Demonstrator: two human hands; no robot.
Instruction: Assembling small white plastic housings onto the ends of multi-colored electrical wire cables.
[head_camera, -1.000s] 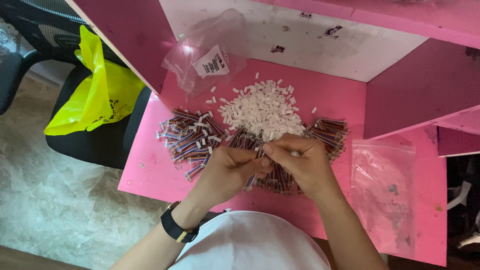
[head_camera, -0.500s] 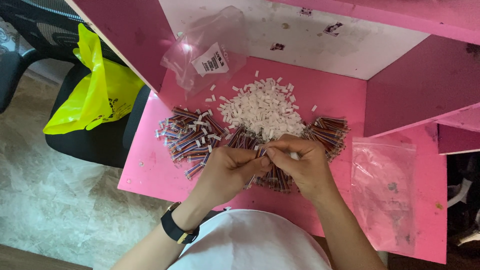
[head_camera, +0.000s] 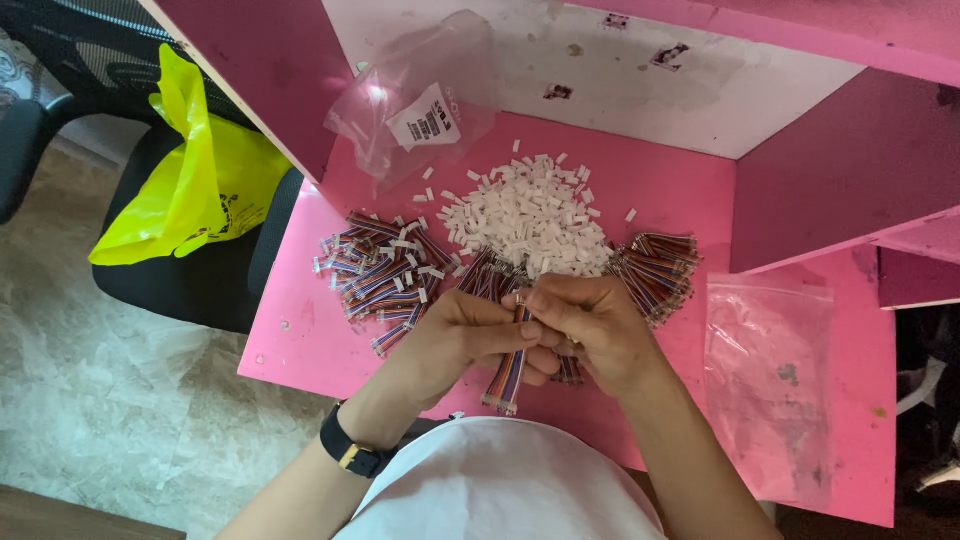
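My left hand (head_camera: 462, 338) and my right hand (head_camera: 590, 325) meet over the middle of the pink table (head_camera: 300, 330). Together they pinch the top end of a short multicoloured ribbon wire (head_camera: 510, 372), which hangs down toward my body with a small white connector at its lower end. Just beyond my fingers lies a heap of small white plastic connectors (head_camera: 530, 215). A pile of finished wires with white ends (head_camera: 380, 275) lies to the left. A bundle of bare multicoloured wires (head_camera: 660, 275) lies to the right.
A clear plastic bag with a white label (head_camera: 420, 110) rests at the back left. Another clear bag (head_camera: 768, 380) lies flat at the right. Pink partition walls (head_camera: 850, 170) enclose the table. A yellow bag (head_camera: 195, 190) sits on a black chair (head_camera: 190, 280) left of the table.
My hands have drawn slightly closer together, and the wire now hangs straight down from my fingertips. The piles have not moved.
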